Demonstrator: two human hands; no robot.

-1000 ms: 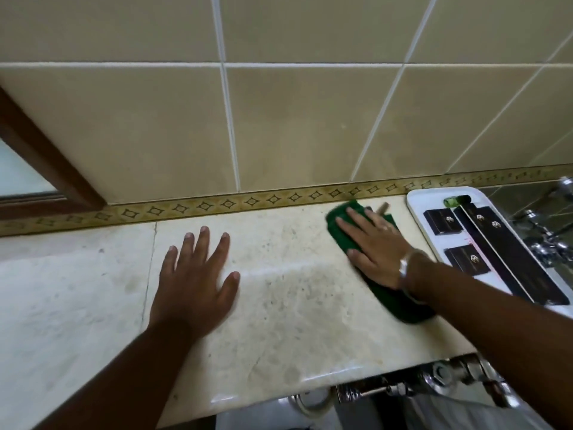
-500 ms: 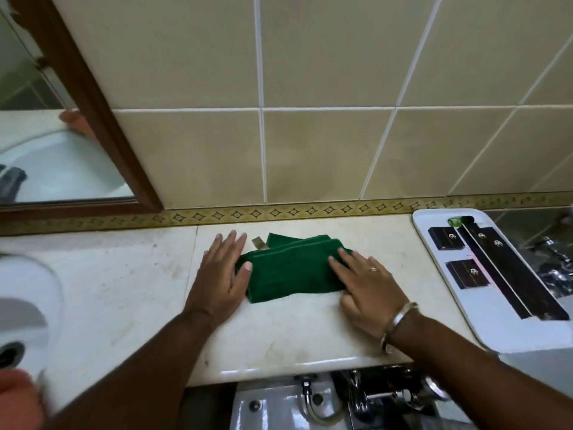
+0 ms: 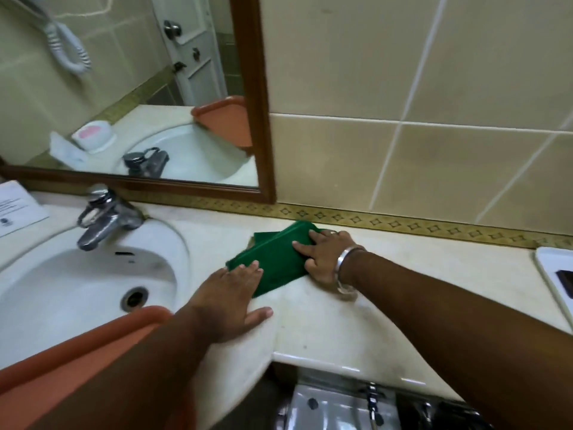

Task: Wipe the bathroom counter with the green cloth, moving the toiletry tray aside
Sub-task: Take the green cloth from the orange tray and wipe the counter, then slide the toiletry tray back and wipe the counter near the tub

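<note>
Fingers: both hands flat, splayed, pressing green cloth (image 3: 273, 262) | change: cloth slid left from mid-counter to beside sink (image 3: 93, 274), toiletry tray (image 3: 555, 271) now well apart at right edge | means: wipe nearing basin end | pose: left hand (image 3: 232, 293) on cloth's near corner, right hand (image 3: 325, 256) on its right end, both arms extended

Pretty clearly a bathroom, probably a hotel one: white sink (image 3: 62, 293) with a chrome tap (image 3: 102, 217), wood-framed mirror (image 3: 124, 88), beige wall tiles (image 3: 434, 88), and a wall hairdryer (image 3: 66, 46) plus a soap dish (image 3: 93, 135) showing in the reflection.
</note>
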